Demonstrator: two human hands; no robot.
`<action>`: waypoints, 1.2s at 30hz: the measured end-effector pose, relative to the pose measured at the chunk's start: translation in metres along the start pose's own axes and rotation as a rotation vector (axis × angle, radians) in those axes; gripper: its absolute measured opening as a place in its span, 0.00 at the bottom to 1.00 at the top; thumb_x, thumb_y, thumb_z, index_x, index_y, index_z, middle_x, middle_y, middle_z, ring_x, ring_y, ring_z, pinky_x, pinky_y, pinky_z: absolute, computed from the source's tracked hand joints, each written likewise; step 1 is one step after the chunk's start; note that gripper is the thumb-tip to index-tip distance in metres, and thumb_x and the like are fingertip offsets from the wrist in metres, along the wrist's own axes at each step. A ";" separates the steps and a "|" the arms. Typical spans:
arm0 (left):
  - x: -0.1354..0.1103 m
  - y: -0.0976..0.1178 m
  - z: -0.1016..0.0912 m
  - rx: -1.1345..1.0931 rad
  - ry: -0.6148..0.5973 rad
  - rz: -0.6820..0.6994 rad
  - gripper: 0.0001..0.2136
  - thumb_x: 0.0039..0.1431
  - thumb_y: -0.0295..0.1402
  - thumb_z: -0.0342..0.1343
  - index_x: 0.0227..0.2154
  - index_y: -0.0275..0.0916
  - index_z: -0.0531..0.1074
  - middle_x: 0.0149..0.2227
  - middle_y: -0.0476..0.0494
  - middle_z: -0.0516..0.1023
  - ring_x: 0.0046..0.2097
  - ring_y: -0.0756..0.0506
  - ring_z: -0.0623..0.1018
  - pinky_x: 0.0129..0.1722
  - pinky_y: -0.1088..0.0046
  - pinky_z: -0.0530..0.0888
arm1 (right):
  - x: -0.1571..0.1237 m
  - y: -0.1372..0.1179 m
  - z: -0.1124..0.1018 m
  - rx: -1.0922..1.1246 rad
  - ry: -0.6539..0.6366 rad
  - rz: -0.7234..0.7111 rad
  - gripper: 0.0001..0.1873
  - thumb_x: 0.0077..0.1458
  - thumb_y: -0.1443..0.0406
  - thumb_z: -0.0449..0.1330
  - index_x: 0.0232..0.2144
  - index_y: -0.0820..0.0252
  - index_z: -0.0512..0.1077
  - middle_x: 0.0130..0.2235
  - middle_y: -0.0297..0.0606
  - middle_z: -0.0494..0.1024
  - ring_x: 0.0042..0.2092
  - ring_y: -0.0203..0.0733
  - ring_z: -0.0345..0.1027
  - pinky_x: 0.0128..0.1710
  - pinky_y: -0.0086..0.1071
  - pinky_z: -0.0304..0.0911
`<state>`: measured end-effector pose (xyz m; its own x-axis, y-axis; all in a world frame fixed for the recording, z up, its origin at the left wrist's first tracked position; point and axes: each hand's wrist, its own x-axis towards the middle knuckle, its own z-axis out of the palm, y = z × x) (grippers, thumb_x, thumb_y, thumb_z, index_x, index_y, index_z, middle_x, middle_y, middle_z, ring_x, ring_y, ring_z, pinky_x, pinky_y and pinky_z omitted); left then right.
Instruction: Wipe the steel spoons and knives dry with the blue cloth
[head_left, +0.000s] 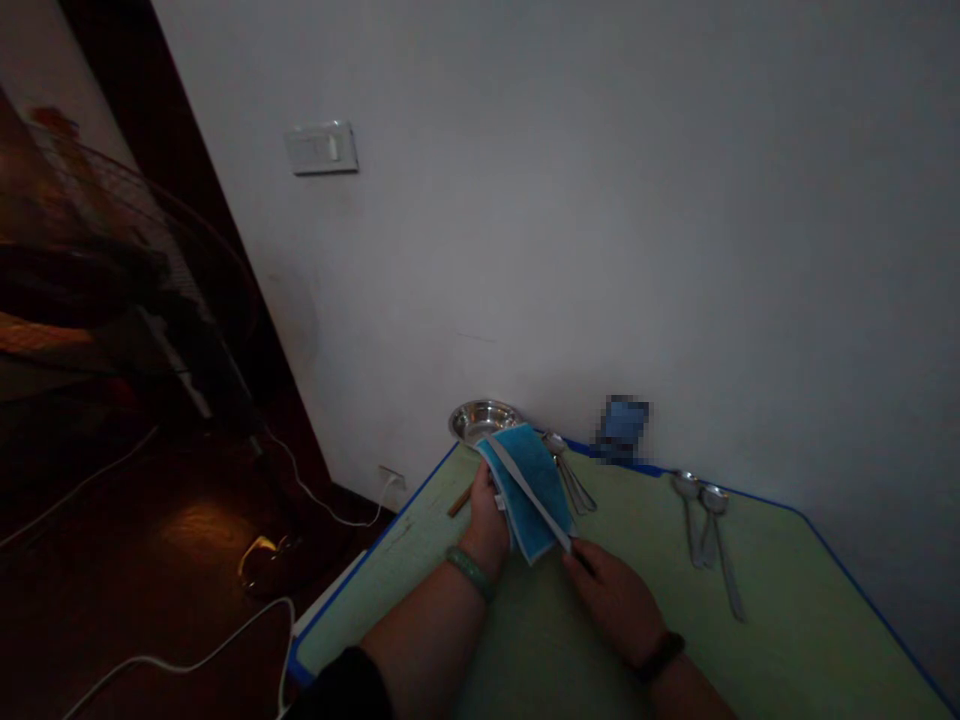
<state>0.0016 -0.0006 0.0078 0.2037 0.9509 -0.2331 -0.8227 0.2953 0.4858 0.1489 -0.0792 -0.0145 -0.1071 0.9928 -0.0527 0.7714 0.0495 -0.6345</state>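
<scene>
My left hand [486,522] closes around a blue cloth [529,490] with a white stripe, and my right hand [611,600] pinches its near corner, both above the green counter [780,600]. Behind the cloth sits a steel bowl [484,416] (the cloth blocks part of it from my view). A pair of spoons [564,470] lies just right of the cloth, two more spoons [701,515] lie farther right, and a wooden stick [459,501] lies just left.
</scene>
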 end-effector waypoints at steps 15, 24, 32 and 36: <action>-0.001 0.000 0.000 0.011 -0.041 -0.004 0.19 0.49 0.47 0.45 0.25 0.37 0.72 0.25 0.43 0.77 0.31 0.41 0.76 0.40 0.60 0.70 | 0.001 0.001 0.001 -0.018 -0.004 0.009 0.19 0.53 0.55 0.43 0.39 0.56 0.68 0.38 0.38 0.75 0.39 0.40 0.67 0.35 0.27 0.56; 0.000 0.000 0.000 -0.007 -0.015 0.013 0.18 0.49 0.46 0.46 0.23 0.37 0.72 0.23 0.44 0.76 0.29 0.42 0.76 0.41 0.58 0.69 | 0.003 0.004 0.004 0.064 0.054 0.048 0.18 0.52 0.55 0.44 0.36 0.56 0.68 0.35 0.37 0.75 0.36 0.39 0.67 0.33 0.28 0.56; -0.001 0.000 -0.001 -0.013 -0.042 0.019 0.17 0.49 0.45 0.47 0.22 0.36 0.72 0.23 0.43 0.76 0.28 0.42 0.76 0.40 0.58 0.69 | 0.004 0.005 0.005 0.108 0.073 0.048 0.15 0.52 0.55 0.45 0.35 0.54 0.67 0.35 0.35 0.75 0.36 0.39 0.67 0.33 0.28 0.55; 0.002 -0.001 -0.005 -0.003 -0.035 0.034 0.16 0.49 0.44 0.48 0.22 0.36 0.72 0.23 0.43 0.76 0.28 0.42 0.76 0.40 0.59 0.69 | 0.004 0.005 0.004 0.104 0.084 0.068 0.16 0.52 0.55 0.44 0.33 0.55 0.67 0.33 0.35 0.75 0.34 0.38 0.67 0.31 0.27 0.55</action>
<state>0.0002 0.0008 0.0028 0.1937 0.9631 -0.1870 -0.8312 0.2623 0.4902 0.1495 -0.0757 -0.0207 -0.0006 0.9993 -0.0361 0.7056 -0.0251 -0.7082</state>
